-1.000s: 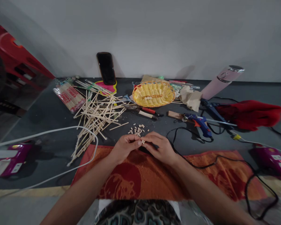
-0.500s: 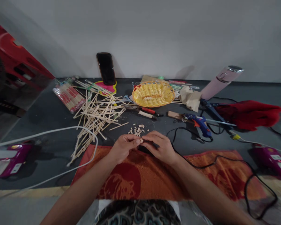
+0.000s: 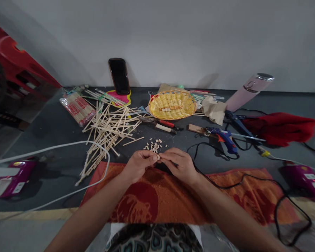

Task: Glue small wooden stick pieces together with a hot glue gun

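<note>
Saw wrapped stick bundle at left, then loose sticks heaped on dark table. Had left hand pinched closed, thumb against index finger, on small pale wooden piece, located at those tips, just nearside of scattered cut pieces. Saw pliers beyond, yellow basket behind pliers. Had right hand with fingertips close together at same piece; couldn't make out whether gripping or touching. Saw blue glue gun farther right, then pink flask.

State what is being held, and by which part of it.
A small pale piece, pinched at the tips of the left grip and right grip; which part is too hidden to tell.
</note>
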A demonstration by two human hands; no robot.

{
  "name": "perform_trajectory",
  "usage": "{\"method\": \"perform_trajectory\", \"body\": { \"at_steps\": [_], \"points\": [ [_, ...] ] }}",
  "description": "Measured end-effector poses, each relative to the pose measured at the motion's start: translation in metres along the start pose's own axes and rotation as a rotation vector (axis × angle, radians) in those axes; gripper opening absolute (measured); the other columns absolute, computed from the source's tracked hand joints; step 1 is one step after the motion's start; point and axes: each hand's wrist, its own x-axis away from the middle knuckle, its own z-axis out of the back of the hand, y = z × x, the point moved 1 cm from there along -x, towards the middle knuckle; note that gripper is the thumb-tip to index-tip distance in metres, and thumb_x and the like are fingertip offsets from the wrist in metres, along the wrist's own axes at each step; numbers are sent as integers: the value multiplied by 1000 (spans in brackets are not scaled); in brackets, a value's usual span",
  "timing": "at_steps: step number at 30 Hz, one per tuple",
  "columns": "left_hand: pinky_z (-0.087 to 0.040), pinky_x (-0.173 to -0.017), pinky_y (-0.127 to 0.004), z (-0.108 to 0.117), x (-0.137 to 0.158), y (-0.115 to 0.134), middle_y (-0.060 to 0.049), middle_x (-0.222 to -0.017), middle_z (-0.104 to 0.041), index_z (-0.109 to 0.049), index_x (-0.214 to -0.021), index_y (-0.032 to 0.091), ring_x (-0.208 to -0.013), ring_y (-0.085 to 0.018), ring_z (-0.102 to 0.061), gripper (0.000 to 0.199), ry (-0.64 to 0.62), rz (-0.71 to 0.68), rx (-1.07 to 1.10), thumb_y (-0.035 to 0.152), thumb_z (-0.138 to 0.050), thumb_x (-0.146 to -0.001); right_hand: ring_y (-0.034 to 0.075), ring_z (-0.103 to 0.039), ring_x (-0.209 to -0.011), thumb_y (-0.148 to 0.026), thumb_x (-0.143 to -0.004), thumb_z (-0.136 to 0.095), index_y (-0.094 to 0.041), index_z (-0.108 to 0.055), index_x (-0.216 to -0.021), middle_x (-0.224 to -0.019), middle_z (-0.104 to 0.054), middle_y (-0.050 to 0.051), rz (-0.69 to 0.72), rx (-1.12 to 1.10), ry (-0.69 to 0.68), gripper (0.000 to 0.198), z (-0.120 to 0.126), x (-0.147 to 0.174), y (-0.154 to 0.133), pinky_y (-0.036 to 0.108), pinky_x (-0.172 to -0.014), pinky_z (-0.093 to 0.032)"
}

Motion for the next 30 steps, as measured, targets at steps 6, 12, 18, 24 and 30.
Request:
{"method": "perform_trajectory", "body": {
  "at_steps": [6,12,18,24,30],
  "points": [
    [-38,-60,-24,-1,0,0,-6,-71,-70,-74,-73,13,-61,-10,-54,17,1,32,27,29,-76,-69,15,-64,-81,-15,-87,-57,-23,-67,-106,-88,-70,5,-24,-15,-22,22,0,0,0,29,-75,-55],
    [-38,-60,-22,-1,-1,3,-6,-72,-68,-72,-73,12,-59,-8,-51,18,2,23,80,29,-76,-70,16,-63,-85,-16,-90,-53,-22,-66,-107,-92,-68,6,-57,-12,-36,23,1,-1,0,30,-79,-54],
    [-39,-59,-21,1,-1,9,-5,-75,-66,-70,-75,13,-58,-6,-47,13,44,-23,238,25,-72,-73,17,-62,-92,-20,-90,-52,-21,-66,-103,-97,-66,6,-185,110,-4,19,47,-14,-2,31,-83,-51],
    [-39,-58,-20,1,0,11,-5,-73,-65,-69,-75,12,-58,-6,-46,10,56,-73,350,22,-73,-72,18,-62,-75,-38,-90,-49,-19,-64,-104,-91,-67,7,-550,621,248,27,151,20,36,30,-68,-48],
    [-39,-57,-21,3,-1,11,-6,-75,-65,-69,-75,12,-58,-5,-46,11,46,-96,400,22,-73,-71,26,-63,-77,-57,-85,-46,-18,-64,-98,-85,-69,10,-901,956,15,46,195,62,81,34,-62,-42]
  ]
}}
